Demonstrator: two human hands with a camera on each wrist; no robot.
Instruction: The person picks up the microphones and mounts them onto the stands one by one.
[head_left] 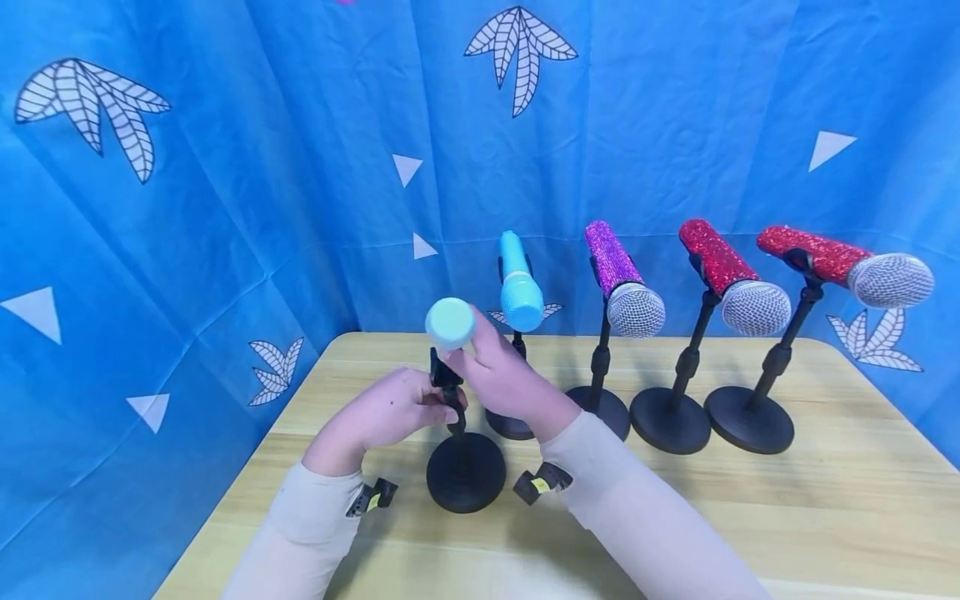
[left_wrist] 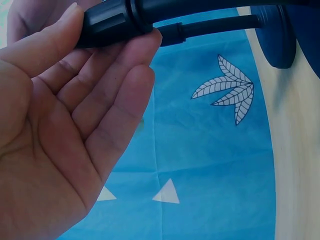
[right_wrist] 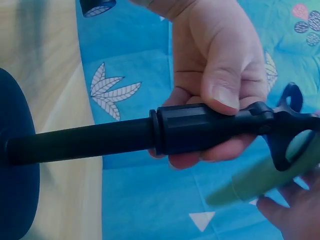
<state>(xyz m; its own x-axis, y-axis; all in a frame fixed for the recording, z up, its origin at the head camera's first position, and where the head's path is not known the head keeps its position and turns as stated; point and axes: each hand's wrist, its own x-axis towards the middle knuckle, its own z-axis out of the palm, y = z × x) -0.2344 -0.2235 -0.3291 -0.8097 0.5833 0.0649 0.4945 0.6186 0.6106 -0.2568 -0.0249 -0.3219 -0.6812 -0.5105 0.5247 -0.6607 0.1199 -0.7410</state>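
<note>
My left hand (head_left: pixel 390 408) grips the upper stem of a black desktop microphone stand (head_left: pixel 467 477). In the right wrist view, its thumb and fingers wrap the thick collar (right_wrist: pixel 187 127) below the clip. My right hand (head_left: pixel 510 375) holds a pale green microphone (head_left: pixel 450 323), its rounded head toward me, at the top of this stand. The microphone's narrow tail (right_wrist: pixel 240 187) slants beside the open-ringed black clip (right_wrist: pixel 280 142) in the right wrist view and partly passes behind it. The right hand's fingers (right_wrist: pixel 295 215) show at the lower right there.
Behind stand a turquoise microphone (head_left: pixel 521 287), a purple glittery one (head_left: pixel 613 258) and two red glittery ones (head_left: pixel 712 254), each on a black stand with a round base. The wooden table (head_left: pixel 847 500) meets a blue patterned curtain (head_left: pixel 315 167) at the back and left.
</note>
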